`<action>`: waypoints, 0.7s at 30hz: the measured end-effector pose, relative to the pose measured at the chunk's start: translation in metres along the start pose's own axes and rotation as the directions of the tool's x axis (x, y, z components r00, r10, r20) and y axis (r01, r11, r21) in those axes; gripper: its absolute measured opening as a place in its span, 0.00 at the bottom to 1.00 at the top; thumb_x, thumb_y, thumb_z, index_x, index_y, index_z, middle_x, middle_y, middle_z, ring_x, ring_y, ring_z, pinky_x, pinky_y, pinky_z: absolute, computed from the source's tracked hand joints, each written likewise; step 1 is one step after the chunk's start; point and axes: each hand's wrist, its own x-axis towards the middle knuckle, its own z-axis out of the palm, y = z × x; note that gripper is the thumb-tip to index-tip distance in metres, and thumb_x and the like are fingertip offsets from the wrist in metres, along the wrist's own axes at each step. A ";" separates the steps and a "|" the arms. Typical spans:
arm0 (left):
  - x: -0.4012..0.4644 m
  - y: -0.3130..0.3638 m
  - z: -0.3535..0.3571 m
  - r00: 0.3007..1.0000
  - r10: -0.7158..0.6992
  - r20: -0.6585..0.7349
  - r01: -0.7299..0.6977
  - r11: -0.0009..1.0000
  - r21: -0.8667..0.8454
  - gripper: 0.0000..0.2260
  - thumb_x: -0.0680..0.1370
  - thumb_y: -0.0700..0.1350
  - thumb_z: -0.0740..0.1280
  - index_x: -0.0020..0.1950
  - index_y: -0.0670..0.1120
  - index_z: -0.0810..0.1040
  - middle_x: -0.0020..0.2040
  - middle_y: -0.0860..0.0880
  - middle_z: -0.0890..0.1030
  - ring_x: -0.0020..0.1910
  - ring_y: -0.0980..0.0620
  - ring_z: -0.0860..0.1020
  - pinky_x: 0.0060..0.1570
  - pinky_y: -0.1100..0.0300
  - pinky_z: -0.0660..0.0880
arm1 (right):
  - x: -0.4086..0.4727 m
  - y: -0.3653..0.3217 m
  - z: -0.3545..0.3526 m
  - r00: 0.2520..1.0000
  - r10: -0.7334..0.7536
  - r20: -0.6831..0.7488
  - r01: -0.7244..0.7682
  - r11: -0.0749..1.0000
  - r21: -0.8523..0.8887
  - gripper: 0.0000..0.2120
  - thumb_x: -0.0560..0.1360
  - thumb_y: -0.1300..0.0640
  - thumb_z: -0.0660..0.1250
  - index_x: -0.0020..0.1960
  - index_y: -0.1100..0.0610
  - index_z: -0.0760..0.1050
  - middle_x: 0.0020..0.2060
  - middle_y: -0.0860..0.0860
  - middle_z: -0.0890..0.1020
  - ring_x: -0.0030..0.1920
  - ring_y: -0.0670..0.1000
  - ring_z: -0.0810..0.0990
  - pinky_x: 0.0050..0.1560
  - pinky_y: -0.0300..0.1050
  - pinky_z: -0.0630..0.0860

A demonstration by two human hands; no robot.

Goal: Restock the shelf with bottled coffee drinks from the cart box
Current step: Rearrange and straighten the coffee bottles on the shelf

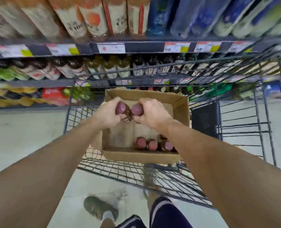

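Two in hand: my left hand (111,112) grips one bottle (121,108), my right hand (150,113) another (137,109), above the box (180,102).
Left in box: about three bottles (152,144).
Shelf (103,83): not yet reached.

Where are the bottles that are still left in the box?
In the head view, the remaining bottles stand along the near wall of the cardboard box, toward its right corner, inside the cart, below both hands.

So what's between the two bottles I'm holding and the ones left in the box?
Head view: only bare cardboard floor of the box separates the held bottles from the remaining bottles.
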 end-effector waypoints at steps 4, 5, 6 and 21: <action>-0.063 -0.015 -0.096 0.986 0.058 -0.157 -0.076 0.990 -0.115 0.17 0.73 0.43 0.73 0.60 0.48 0.75 0.52 0.49 0.78 0.50 0.49 0.75 0.45 0.65 0.66 | -0.015 -0.096 -0.037 0.976 -0.076 -0.206 0.098 0.990 0.101 0.18 0.68 0.47 0.72 0.52 0.56 0.77 0.48 0.56 0.82 0.52 0.59 0.78 0.51 0.48 0.74; -0.082 -0.022 -0.120 0.979 0.061 -0.194 -0.091 0.984 -0.152 0.16 0.73 0.43 0.74 0.59 0.48 0.76 0.52 0.49 0.78 0.50 0.48 0.77 0.46 0.63 0.69 | -0.021 -0.123 -0.046 0.962 -0.089 -0.259 0.127 0.982 0.137 0.17 0.67 0.47 0.72 0.52 0.55 0.78 0.47 0.55 0.82 0.51 0.58 0.79 0.51 0.48 0.75; -0.101 -0.030 -0.142 0.970 0.057 -0.235 -0.102 0.977 -0.185 0.17 0.72 0.44 0.74 0.59 0.49 0.76 0.52 0.49 0.79 0.51 0.47 0.78 0.49 0.61 0.72 | -0.027 -0.150 -0.053 0.946 -0.100 -0.308 0.158 0.973 0.169 0.17 0.66 0.47 0.72 0.51 0.54 0.78 0.46 0.54 0.82 0.50 0.56 0.79 0.49 0.47 0.75; -0.358 -0.180 -0.399 0.666 0.084 -0.741 -0.432 0.854 -0.292 0.15 0.76 0.42 0.71 0.61 0.43 0.74 0.55 0.45 0.80 0.45 0.53 0.79 0.51 0.58 0.77 | -0.106 -0.528 -0.104 0.728 -0.303 -0.614 0.588 0.736 0.334 0.09 0.69 0.47 0.74 0.46 0.50 0.83 0.40 0.45 0.84 0.42 0.43 0.82 0.47 0.47 0.80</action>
